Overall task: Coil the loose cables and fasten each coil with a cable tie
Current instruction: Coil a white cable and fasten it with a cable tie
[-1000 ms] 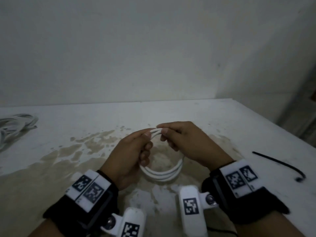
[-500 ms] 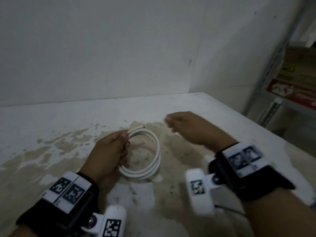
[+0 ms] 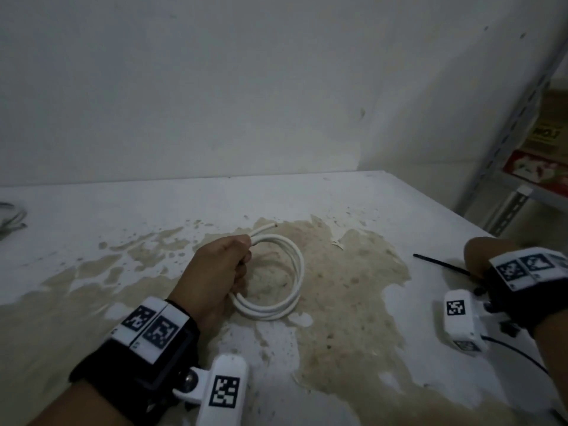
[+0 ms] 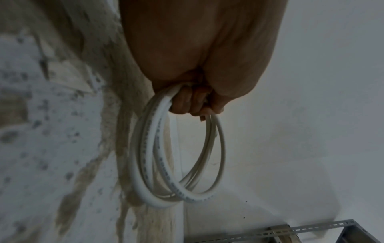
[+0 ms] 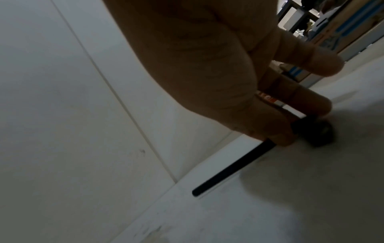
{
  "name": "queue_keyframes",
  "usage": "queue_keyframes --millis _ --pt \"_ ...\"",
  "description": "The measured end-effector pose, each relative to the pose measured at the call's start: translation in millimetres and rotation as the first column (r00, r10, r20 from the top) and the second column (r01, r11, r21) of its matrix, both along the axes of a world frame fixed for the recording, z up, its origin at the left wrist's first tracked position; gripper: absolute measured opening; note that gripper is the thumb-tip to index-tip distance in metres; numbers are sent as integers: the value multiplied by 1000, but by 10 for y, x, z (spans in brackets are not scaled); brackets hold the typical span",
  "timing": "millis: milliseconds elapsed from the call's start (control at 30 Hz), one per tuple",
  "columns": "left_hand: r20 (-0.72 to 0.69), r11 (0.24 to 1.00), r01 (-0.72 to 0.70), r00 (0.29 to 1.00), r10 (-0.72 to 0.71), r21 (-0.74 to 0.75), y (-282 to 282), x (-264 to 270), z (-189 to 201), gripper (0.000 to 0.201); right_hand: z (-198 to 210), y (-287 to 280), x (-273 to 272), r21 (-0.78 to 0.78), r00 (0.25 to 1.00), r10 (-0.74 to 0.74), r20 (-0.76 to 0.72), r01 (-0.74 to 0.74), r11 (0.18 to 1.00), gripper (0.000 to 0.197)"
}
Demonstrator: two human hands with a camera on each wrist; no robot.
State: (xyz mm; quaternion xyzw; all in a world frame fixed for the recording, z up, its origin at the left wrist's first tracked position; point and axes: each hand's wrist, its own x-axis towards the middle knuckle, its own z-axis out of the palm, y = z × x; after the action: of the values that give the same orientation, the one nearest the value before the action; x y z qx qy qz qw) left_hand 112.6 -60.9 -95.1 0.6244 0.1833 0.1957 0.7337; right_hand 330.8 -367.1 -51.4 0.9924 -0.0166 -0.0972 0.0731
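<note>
A white cable coil of a few loops stands on the stained table at the centre. My left hand grips its upper left side, with one cut end poking out past the fingers. The left wrist view shows the fingers curled round the coil. A black cable tie lies on the table at the right. My right hand is down on it. In the right wrist view the thumb and a finger of that hand pinch the cable tie near its head end.
More pale cables lie at the table's far left edge. A metal shelf rack with cardboard boxes stands beyond the table's right edge. A white wall runs close behind the table.
My right hand let go of the coil and moved right, down onto the black cable tie. The left hand kept hold of the coil. The head view turned to the right.
</note>
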Motion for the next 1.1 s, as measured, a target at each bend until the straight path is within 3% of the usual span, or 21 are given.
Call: queue_keyframes --millis 133,200,267,333,367,500,633,700,800,867,1100 --pt "12 994 -101 995 101 47 70 0 -18 31 175 319 -119 261 985 171 7 -167 951 21" --pt "40 986 -157 987 155 58 104 7 -2 27 325 617 -347 570 972 224 71 -224 791 9" --pt "49 976 -201 979 198 83 152 17 9 22 482 938 -687 736 924 352 148 -340 586 10" --pt "59 970 -218 975 213 106 206 10 16 23 547 1188 -1003 782 854 504 127 -399 479 14" --pt "63 969 -226 973 221 98 230 6 22 24 567 1300 -1166 792 821 566 75 -394 467 16" --pt "52 951 -307 951 306 25 320 -25 45 32 427 1647 -1521 762 742 652 -154 -331 557 22" --pt "112 937 -345 930 349 -57 344 -28 -9 28 264 1946 -1603 800 731 642 -230 -233 553 28" --pt "119 937 -340 930 348 -84 337 -37 -28 22 218 2078 -1611 870 757 621 -205 -150 470 25" --pt "125 940 -315 935 331 -129 328 -55 -17 18 159 2249 -1627 966 803 578 -144 -13 259 21" --pt "148 946 -293 938 313 -138 339 -60 8 14 114 2339 -1660 984 790 589 -172 107 143 23" --pt "95 961 -204 970 224 -185 496 -40 -33 18 38 2421 -1653 971 726 657 -204 236 41 32"
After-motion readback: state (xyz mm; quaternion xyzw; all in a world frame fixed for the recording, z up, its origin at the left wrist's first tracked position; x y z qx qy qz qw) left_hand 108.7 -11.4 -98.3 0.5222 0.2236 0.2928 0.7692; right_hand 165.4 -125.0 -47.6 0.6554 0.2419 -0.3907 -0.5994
